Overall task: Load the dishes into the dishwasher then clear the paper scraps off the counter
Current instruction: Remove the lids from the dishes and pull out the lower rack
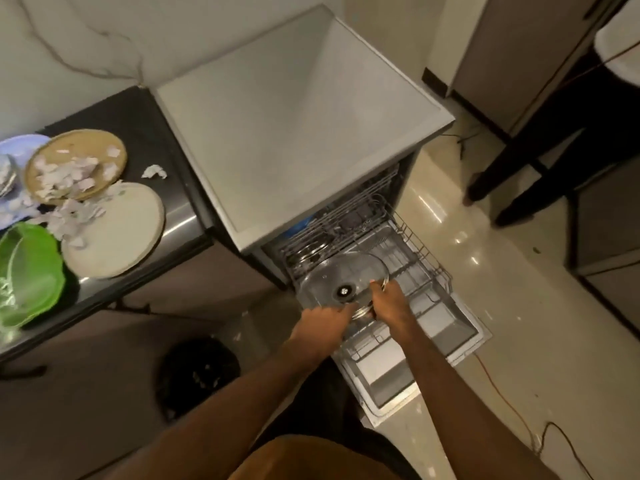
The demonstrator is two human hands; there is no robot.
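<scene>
A round glass lid (337, 271) with a dark knob at its centre hangs over the pulled-out lower rack (420, 258) of the open dishwasher (294, 116). My right hand (389, 304) grips the lid's near rim, fingers curled over the edge. My left hand (323, 325) holds the same rim from the near left. On the dark counter (173, 174) at left lie a tan plate (74, 164) covered in paper scraps (69, 178), a cream plate (116, 230), a green bowl (29, 271) and a pale blue plate (17, 143).
The dishwasher door (415, 362) lies open flat on the floor side. A black bin (197, 370) stands below the counter. Another person's legs (519, 174) stand at the right. An orange cable (505, 393) runs across the glossy floor.
</scene>
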